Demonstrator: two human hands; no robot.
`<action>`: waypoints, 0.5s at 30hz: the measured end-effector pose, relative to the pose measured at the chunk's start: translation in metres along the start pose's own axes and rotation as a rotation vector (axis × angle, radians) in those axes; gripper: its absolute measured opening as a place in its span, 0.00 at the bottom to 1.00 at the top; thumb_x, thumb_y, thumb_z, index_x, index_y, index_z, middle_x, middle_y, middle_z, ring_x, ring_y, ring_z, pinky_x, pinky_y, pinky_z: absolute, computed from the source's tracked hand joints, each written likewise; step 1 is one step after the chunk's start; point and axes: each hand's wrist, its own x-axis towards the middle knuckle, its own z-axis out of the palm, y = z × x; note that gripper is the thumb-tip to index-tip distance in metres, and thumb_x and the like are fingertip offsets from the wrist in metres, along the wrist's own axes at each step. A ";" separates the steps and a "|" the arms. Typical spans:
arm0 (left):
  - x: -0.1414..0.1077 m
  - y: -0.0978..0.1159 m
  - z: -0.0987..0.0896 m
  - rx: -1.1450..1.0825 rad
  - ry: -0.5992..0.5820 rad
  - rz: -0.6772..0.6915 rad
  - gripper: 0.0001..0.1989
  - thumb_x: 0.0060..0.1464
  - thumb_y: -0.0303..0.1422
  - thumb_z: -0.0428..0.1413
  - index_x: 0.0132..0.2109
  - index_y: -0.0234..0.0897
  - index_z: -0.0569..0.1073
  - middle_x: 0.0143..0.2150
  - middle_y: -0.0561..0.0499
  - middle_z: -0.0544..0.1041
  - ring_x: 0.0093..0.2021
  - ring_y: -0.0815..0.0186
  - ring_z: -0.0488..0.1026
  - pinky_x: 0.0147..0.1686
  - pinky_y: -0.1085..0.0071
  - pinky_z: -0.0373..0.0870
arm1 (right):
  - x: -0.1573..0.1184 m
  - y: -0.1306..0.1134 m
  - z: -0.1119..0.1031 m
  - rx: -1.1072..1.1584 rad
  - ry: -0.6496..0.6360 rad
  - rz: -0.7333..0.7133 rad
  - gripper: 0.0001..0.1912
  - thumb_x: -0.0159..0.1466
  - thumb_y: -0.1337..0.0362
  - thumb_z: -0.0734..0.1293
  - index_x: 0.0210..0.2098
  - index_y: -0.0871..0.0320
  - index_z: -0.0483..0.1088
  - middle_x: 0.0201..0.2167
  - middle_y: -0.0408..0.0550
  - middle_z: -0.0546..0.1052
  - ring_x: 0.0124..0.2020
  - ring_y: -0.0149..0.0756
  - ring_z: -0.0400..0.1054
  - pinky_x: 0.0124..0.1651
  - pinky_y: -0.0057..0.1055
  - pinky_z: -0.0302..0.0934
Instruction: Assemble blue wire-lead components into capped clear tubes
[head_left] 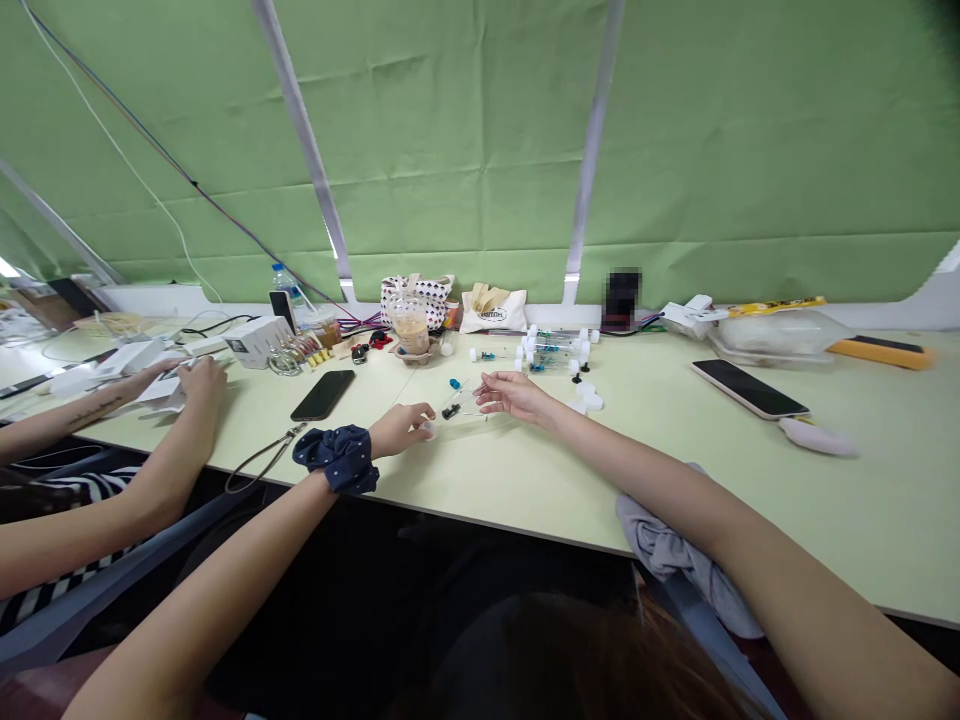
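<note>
My left hand is just over the table, its thumb and fingers closed on a white cap. A clear tube seems to run rightward from this cap, but its outline is faint. To the right, my right hand hangs palm inward, fingers curved and a little apart, with nothing plainly gripped. Between the hands lie a small black part and a blue piece. Past my right hand is a pile of clear tubes with white ends and blue parts inside. White round caps lie beside it.
A black phone and a wrist strap lie left. An iced drink cup and a cloth pouch stand behind. At right are another phone and a plastic container. A co-worker's hands handle white paper.
</note>
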 end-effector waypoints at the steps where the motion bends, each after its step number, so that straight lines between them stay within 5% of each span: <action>1: 0.000 0.000 0.001 -0.004 0.005 0.003 0.16 0.52 0.40 0.50 0.46 0.38 0.69 0.42 0.48 0.79 0.41 0.61 0.75 0.43 0.68 0.66 | 0.000 0.002 0.001 -0.036 0.000 -0.005 0.11 0.59 0.61 0.70 0.29 0.62 0.67 0.29 0.49 0.77 0.26 0.32 0.72 0.30 0.32 0.71; 7: 0.002 -0.004 0.003 -0.029 0.002 -0.026 0.17 0.51 0.41 0.51 0.46 0.37 0.69 0.44 0.45 0.79 0.43 0.58 0.75 0.44 0.66 0.66 | 0.003 0.008 0.001 -0.273 0.082 -0.018 0.14 0.64 0.56 0.63 0.29 0.61 0.65 0.29 0.48 0.74 0.22 0.27 0.67 0.25 0.27 0.64; 11: 0.001 -0.006 0.001 -0.043 -0.020 -0.059 0.17 0.50 0.41 0.53 0.45 0.38 0.68 0.44 0.46 0.79 0.44 0.58 0.75 0.44 0.65 0.67 | 0.005 0.016 -0.002 -0.903 0.230 -0.207 0.08 0.63 0.62 0.64 0.31 0.60 0.67 0.33 0.48 0.73 0.28 0.29 0.67 0.35 0.30 0.64; 15: 0.000 -0.006 0.001 -0.056 -0.018 -0.054 0.16 0.50 0.39 0.53 0.45 0.37 0.67 0.45 0.45 0.78 0.44 0.58 0.74 0.44 0.66 0.67 | 0.004 0.027 0.003 -1.500 0.195 -0.239 0.07 0.60 0.61 0.67 0.34 0.59 0.71 0.42 0.51 0.69 0.39 0.37 0.68 0.46 0.35 0.59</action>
